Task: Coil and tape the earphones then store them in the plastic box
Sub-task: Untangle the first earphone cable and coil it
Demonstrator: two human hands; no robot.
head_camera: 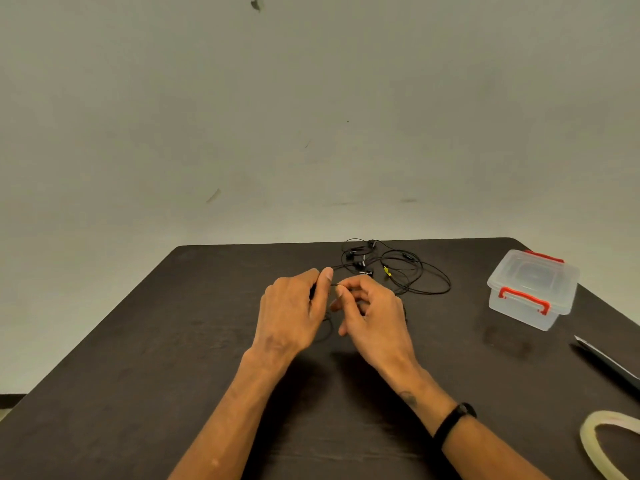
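A dark table (pixel 145 358) fills the lower half of the view beneath a plain grey wall (pixel 311 98), its far edge running across the middle and its far right corner rounded. At two o'clock from the hands, a clear plastic box (pixel 531 289) with red latches (pixel 523 298) sits with its lid on; nothing can be made out inside it. At the far edge, around twelve to one o'clock, a loose tangle of black earphones (pixel 398 268) sprawls in open loops, one strand leading back to the hands at the centre. The left hand (pixel 294 313) has its fingers curled, the thumb pressed against a thin black cable, while the right hand (pixel 370 313) pinches the same cable between thumb and forefinger, its other fingers loosely bent; the two hands nearly touch. At four o'clock a roll of pale tape (pixel 602 445) lies cut off by the frame's corner, and a flat dark strip (pixel 606 363) lies at three o'clock by the right edge. A black band (pixel 453 419) circles the right wrist. Bare tabletop stretches from seven to ten o'clock.
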